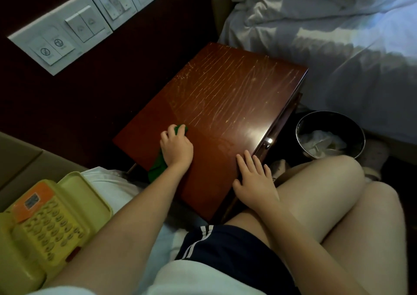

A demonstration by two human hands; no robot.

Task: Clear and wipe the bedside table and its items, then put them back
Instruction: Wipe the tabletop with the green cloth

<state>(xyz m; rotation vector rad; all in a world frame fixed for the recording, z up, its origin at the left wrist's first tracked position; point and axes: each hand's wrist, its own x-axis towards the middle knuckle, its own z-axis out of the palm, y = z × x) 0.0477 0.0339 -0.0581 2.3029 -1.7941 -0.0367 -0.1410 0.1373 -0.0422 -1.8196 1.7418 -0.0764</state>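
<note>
While left hand (177, 147) curls fingers on green cloth (158, 168), right hand (253, 177) lies spread on table (237, 96); telephone label (33, 201) seems unreadable.

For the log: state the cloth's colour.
Green; the cloth shows best in the head view.

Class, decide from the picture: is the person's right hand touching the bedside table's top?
Touching. The head view shows the right hand lying flat, fingers straight, on the bedside table near its front edge; the left hand grips the green cloth.
</note>
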